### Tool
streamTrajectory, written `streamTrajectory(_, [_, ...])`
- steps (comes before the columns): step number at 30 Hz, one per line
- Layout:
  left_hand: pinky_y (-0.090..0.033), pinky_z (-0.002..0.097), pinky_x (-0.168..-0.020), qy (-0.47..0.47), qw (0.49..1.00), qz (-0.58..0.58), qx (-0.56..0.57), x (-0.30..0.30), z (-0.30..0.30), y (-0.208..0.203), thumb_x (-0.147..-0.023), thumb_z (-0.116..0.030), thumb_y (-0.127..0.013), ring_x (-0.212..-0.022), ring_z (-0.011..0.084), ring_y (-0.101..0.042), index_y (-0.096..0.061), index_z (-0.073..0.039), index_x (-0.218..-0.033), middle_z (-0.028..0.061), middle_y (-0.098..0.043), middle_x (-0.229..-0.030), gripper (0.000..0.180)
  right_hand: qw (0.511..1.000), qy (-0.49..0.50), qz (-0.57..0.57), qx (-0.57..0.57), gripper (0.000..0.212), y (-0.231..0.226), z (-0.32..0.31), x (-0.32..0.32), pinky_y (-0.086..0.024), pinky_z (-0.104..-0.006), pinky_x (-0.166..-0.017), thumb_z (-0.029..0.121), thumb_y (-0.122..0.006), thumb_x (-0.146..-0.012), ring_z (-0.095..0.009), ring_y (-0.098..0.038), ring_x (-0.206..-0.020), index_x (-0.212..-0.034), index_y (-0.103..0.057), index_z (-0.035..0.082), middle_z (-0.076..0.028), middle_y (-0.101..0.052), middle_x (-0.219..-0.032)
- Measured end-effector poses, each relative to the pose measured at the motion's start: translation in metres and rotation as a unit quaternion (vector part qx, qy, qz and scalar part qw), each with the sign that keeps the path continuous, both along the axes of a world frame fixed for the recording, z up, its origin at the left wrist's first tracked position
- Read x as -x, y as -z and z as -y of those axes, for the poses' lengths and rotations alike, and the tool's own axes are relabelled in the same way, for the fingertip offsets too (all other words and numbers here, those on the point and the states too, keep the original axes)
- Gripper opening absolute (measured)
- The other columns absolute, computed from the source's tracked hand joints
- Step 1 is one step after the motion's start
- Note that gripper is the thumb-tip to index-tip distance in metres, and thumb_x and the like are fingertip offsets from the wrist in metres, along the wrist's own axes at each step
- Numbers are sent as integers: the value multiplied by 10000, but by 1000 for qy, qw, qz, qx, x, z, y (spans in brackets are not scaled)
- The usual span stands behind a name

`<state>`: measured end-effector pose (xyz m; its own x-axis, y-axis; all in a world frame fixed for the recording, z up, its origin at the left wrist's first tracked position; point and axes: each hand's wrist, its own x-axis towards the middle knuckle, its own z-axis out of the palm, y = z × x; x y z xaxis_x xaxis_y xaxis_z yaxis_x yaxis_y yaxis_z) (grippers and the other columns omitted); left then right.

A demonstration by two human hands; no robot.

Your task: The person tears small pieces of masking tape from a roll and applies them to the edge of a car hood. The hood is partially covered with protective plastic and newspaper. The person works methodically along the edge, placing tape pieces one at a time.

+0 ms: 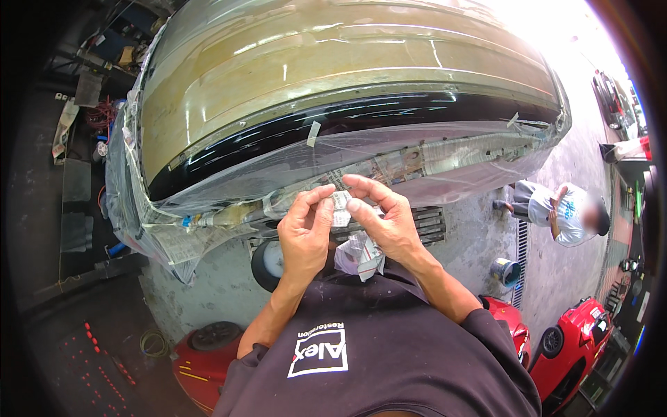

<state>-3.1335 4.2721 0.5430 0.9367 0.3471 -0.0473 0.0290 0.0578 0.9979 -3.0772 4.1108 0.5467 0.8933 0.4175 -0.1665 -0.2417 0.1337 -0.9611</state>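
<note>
A small scrap of printed paper (340,217) is held up in front of my chest. My left hand (306,226) pinches its left side between thumb and fingers. My right hand (389,226) has its thumb at the paper's right edge, with the fingers curled over from above. Beneath my hands hangs a crumpled wad of clear film and printed paper (365,257). Beyond them is a vehicle's olive-gold roof (278,80) with a black glossy panel (368,111). Clear plastic sheeting (243,170) and newspaper masking (396,167) cover its near side.
A bit of pale tape (313,133) sticks to the black panel's edge. A round bucket (267,264) stands below the vehicle, another bucket (505,271) at the right. A person (566,212) is on the right. Red cars (570,340) and a red body part (205,361) are near.
</note>
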Motion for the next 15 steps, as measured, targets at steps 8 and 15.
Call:
streamTrajectory(8, [-552,233,-705,31,998,-43,42,2,0,-4,-1064,-67,-654,-822,58,-647,-687,8,-1273,33,-719,-1024,225,997,-4,10,73,182,5,-4,0,-495,-226,-757,103,-755,-998,-31,-583,-868,-1160,-762,21,32,-720,-985])
streamTrajectory(15, [-552,258,-654,19,991,-53,122,5,0,1,-1062,-67,-643,-764,84,-659,-688,11,-1267,37,-710,-961,224,995,-11,79,58,154,9,-3,-2,-495,-252,-769,21,-698,-996,-66,-591,-860,-1126,-774,57,11,-714,-970])
